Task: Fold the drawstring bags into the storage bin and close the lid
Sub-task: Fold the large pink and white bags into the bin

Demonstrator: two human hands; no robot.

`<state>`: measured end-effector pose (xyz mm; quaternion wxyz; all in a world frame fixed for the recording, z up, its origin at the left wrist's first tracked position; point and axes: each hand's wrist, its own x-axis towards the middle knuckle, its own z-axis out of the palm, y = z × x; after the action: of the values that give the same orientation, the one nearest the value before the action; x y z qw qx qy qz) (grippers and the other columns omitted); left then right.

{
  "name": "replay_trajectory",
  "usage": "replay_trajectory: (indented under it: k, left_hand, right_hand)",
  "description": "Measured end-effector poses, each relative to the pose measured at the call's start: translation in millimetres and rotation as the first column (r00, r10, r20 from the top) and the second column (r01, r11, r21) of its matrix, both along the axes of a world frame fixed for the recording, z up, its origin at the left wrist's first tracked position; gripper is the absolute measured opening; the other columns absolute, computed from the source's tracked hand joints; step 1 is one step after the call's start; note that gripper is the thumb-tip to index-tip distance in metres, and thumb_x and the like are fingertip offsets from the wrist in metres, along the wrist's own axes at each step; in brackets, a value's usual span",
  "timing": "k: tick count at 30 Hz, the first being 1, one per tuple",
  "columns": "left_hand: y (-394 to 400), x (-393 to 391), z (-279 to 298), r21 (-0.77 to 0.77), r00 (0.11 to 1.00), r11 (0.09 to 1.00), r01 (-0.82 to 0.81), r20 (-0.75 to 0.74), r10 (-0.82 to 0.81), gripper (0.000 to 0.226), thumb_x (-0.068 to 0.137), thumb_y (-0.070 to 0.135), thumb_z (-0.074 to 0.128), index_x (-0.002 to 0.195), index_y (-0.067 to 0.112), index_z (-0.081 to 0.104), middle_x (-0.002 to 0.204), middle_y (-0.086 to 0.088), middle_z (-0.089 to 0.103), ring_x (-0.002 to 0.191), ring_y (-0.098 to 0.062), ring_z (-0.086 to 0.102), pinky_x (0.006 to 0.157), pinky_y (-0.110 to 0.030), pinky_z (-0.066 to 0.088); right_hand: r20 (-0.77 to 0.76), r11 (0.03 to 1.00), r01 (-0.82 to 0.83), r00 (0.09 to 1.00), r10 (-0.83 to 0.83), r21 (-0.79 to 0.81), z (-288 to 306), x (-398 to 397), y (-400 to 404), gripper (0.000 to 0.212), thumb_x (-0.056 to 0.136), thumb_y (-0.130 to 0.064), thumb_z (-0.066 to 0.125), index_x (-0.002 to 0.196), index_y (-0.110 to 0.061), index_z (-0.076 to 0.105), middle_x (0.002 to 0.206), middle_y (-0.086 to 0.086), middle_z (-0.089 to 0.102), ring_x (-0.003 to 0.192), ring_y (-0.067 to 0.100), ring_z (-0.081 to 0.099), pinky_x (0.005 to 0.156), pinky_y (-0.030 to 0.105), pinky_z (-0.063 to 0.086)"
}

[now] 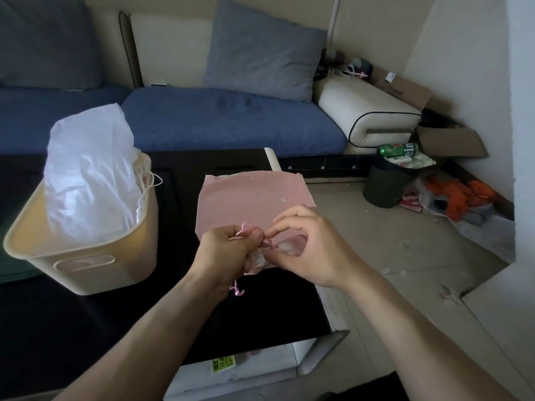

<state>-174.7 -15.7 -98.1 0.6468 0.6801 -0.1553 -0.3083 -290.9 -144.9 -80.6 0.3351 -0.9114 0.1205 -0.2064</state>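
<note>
Lying flat at frame centre on the dark worktop (pixel 86 328): 1 pink drawstring bag (pixel 252 198), far corners spread, near edge gathered at the hands. Left hand (pixel 224 253) closing in a fist around the bunched bag mouth and pink drawstring (pixel 246 227); cord end dangling below the wrist. Right hand (pixel 307 247) pinching the cord beside the left fist with thumb and forefinger, other fingers curling loosely. Sitting at left of frame, lidless: cream storage bin (pixel 86 264), holding white drawstring bags (pixel 86 175) standing well above the rim.
</note>
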Motion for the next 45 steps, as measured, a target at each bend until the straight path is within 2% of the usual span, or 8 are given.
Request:
replay_trajectory:
  k: [5,7,11,16,24,31,40,45]
  left_hand:
    - [-3,-2,3,-0.050,0.996,0.998,-0.043,-0.075,0.039,0.021,0.087,0.021,0.075,0.086,0.001,0.072,0.039,-0.003,0.044,0.031,-0.010,0.030,0.034,-0.014,0.025]
    - [-4,-1,10,-0.060,0.995,0.995,-0.085,0.042,0.087,0.018,0.086,0.024,0.076,0.083,0.006,0.075,0.041,-0.004,0.054,0.031,-0.011,0.041,0.036,-0.014,0.033]
    - [-3,2,19,-0.010,0.876,0.985,-0.173,0.456,0.158,0.016,0.086,0.030,0.074,0.074,0.020,0.074,0.053,0.001,0.068,0.043,-0.015,0.064,0.053,-0.018,0.051]
    - [-3,14,15,0.079,0.809,0.967,-0.243,0.567,0.157,0.012,0.085,0.027,0.074,0.074,0.022,0.075,0.060,0.011,0.069,0.051,-0.008,0.067,0.057,-0.023,0.054]
    - [-9,20,9,0.059,0.752,0.928,-0.368,0.605,0.260,0.013,0.086,0.028,0.074,0.079,0.017,0.078,0.066,0.012,0.069,0.055,-0.010,0.067,0.064,-0.032,0.060]
    - [-8,35,-1,0.069,0.867,0.925,-0.374,0.381,0.322,0.025,0.085,0.031,0.075,0.064,0.018,0.075,0.053,0.001,0.068,0.054,-0.018,0.069,0.069,-0.037,0.061]
    - [-11,47,-8,0.065,0.852,0.882,-0.467,0.301,0.429,0.025,0.085,0.034,0.073,0.064,0.020,0.074,0.053,0.000,0.068,0.056,-0.016,0.069,0.062,-0.026,0.052]
    - [-12,46,-5,0.079,0.819,0.901,-0.427,0.457,0.348,0.024,0.095,0.032,0.062,0.078,0.015,0.069,0.071,0.005,0.068,0.065,-0.007,0.064,0.056,-0.017,0.043]
  right_hand:
    - [0.168,0.992,0.123,0.979,-0.117,-0.027,-4,10,1,0.009,0.076,-0.022,0.088,0.077,-0.019,0.080,0.083,-0.011,0.070,0.091,0.009,0.061,0.093,0.025,0.048]
    - [0.164,0.985,0.165,0.974,-0.156,-0.043,-5,11,-1,0.010,0.077,-0.023,0.087,0.074,-0.018,0.079,0.079,-0.011,0.070,0.091,0.009,0.058,0.087,0.018,0.044]
    - [-0.022,0.985,0.169,0.985,-0.170,-0.022,-2,5,-6,0.014,0.080,-0.027,0.085,0.073,-0.024,0.073,0.091,-0.012,0.066,0.102,0.012,0.055,0.088,0.023,0.044]
    - [-0.248,0.997,0.061,0.966,-0.069,-0.041,4,-13,-16,0.013,0.084,-0.032,0.081,0.075,-0.024,0.074,0.123,-0.018,0.054,0.122,0.008,0.048,0.106,0.032,0.036]
    - [-0.367,1.000,-0.013,0.930,0.022,0.028,12,-15,-14,0.014,0.068,-0.022,0.081,0.058,-0.028,0.072,0.126,-0.025,0.057,0.109,-0.003,0.058,0.095,0.027,0.048]
    - [-0.487,0.998,-0.060,0.871,0.063,0.022,14,-14,-12,0.015,0.067,-0.030,0.077,0.057,-0.026,0.066,0.133,-0.024,0.053,0.115,0.003,0.056,0.096,0.035,0.049]
    - [-0.537,1.000,-0.012,0.843,0.015,0.010,16,-24,-18,0.014,0.071,-0.026,0.076,0.061,-0.022,0.067,0.148,-0.025,0.044,0.121,-0.001,0.049,0.089,0.026,0.038]
    - [-0.161,0.998,0.014,0.987,-0.005,0.057,17,-25,-13,0.022,0.074,-0.020,0.079,0.059,-0.027,0.065,0.140,-0.021,0.053,0.140,-0.007,0.033,0.101,0.014,0.027]
